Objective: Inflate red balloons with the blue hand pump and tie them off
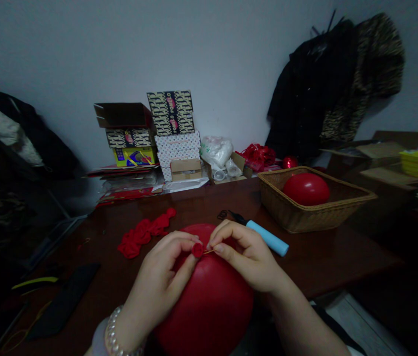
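A large inflated red balloon (212, 296) rests in front of me, its neck pointing up toward me. My left hand (167, 269) pinches the balloon's neck, and the round rolled lip shows between thumb and forefinger. With thumb and fingertips, my right hand (248, 254) grips a thin, yellowish rubber band or string (209, 251) that runs to the neck. Whether the band is wrapped around the neck is hidden by my fingers. Several flat red balloons (144, 233) lie on the table to the left. Behind my right hand lies a light blue balloon pump (268, 238) with a black end.
A wicker basket (316, 217) holding another inflated red balloon (307, 189) stands at the table's right. Stacked boxes (177, 148) and plastic bags (216, 152) line the wall side. A dark pouch-like item (64, 299) lies at left on the brown table (316, 262).
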### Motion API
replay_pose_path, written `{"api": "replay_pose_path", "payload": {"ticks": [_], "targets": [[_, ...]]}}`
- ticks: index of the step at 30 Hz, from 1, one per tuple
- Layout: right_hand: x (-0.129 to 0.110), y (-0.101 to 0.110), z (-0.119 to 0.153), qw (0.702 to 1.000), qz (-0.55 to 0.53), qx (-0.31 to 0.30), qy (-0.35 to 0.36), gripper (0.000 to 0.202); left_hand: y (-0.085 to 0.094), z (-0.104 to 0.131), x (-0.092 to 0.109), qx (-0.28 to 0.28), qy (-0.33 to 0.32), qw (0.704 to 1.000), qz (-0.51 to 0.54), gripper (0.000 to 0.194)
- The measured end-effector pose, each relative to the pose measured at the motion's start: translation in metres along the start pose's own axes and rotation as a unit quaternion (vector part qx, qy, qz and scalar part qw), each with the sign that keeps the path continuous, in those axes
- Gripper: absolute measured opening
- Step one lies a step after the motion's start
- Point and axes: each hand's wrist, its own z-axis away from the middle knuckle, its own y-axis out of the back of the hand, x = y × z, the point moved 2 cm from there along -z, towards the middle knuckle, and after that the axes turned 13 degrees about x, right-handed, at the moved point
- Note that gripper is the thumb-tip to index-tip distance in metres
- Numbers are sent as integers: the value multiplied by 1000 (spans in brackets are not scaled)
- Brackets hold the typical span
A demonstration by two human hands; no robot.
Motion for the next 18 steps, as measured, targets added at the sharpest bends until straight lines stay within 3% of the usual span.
{"api": "replay_pose_path", "payload": {"ticks": [13, 18], "targets": [[1, -3, -1, 992, -87, 84, -20, 3, 0, -1, 1, -12, 4, 1000, -1, 10], [2, -5, 2, 996, -1, 84, -24, 9, 0, -1, 1, -13, 2, 1000, -3, 10]]}}
